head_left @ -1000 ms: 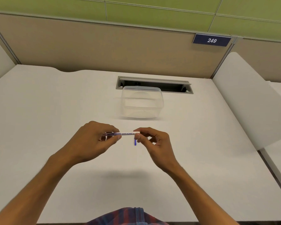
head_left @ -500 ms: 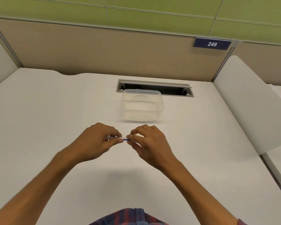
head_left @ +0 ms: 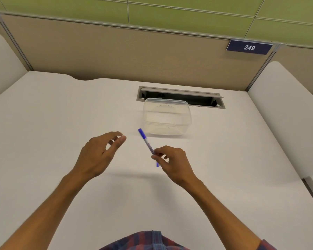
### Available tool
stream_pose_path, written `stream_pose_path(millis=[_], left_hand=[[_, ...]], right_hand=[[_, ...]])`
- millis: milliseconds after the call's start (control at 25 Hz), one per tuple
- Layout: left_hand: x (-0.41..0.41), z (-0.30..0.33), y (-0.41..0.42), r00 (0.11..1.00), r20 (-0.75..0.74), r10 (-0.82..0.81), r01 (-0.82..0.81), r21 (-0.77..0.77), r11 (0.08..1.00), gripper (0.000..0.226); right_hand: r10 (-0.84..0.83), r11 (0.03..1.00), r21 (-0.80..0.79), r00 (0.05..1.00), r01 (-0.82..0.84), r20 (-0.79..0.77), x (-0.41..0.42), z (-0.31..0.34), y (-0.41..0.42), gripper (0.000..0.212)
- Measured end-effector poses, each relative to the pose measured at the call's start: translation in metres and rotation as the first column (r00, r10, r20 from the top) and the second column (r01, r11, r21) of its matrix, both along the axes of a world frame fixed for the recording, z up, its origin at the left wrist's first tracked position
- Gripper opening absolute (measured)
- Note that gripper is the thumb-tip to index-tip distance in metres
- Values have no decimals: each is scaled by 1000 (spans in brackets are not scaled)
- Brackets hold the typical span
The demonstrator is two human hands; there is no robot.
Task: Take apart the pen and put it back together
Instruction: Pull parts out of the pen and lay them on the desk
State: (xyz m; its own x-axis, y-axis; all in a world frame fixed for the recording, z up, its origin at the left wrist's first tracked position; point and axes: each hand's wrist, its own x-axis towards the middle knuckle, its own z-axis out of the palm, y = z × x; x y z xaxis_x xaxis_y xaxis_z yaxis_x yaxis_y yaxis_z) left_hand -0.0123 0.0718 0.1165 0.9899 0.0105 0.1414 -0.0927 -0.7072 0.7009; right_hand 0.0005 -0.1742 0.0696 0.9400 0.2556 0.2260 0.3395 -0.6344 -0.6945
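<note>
The pen (head_left: 146, 142) has a clear barrel with a blue cap or end pointing up and away toward the container. My right hand (head_left: 172, 162) pinches its lower part between thumb and fingertips, above the white desk (head_left: 61, 123). A short blue piece (head_left: 157, 164) shows just below my right fingers; I cannot tell if it is part of the pen or separate. My left hand (head_left: 99, 154) hovers to the left of the pen, fingers spread and holding nothing.
A clear plastic container (head_left: 167, 117) stands just beyond the pen's tip. Behind it is a grey cable slot (head_left: 181, 96) in the desk. Beige partition walls close the back, white dividers flank both sides.
Both hands held the pen level between them before. My left hand has let go and moved left, and my right hand has swung the pen so its blue end points away.
</note>
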Motion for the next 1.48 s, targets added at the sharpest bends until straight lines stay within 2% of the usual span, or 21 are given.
stream_pose_path(millis=[160, 280, 360, 520, 840, 1160, 1320, 1480], left_hand=[[-4, -66, 12, 994, -105, 37, -8, 262, 965, 64], [-10, -119, 22, 976, -219, 14, 81, 418, 905, 88], [-14, -143, 25, 975, -222, 10, 97, 466, 880, 92], [-20, -157, 19, 987, -158, 41, 34, 447, 894, 82], [-20, -162, 16, 993, -105, 58, -12, 389, 921, 79], [-21, -161, 15, 992, -116, 53, -3, 398, 917, 80], [-20, -160, 17, 993, -108, 50, -5, 386, 923, 82], [-15, -142, 15, 999, 6, 42, -42, 330, 943, 75]], right_hand=[[-82, 970, 213, 980, 120, -182, 7, -9, 6, 8], [-107, 933, 298, 945, 203, -310, 12, -16, 15, 8], [-117, 912, 332, 928, 241, -354, 13, -20, 20, 9], [-106, 922, 319, 935, 220, -339, 11, -23, 25, 9], [-61, 950, 291, 982, 112, -180, 17, -14, 29, 15], [-100, 932, 331, 983, 146, -152, 39, 6, 35, 13], [-138, 929, 316, 972, 194, -190, 37, 12, 31, 10], [-163, 950, 230, 964, 211, -211, 25, 4, 21, 7]])
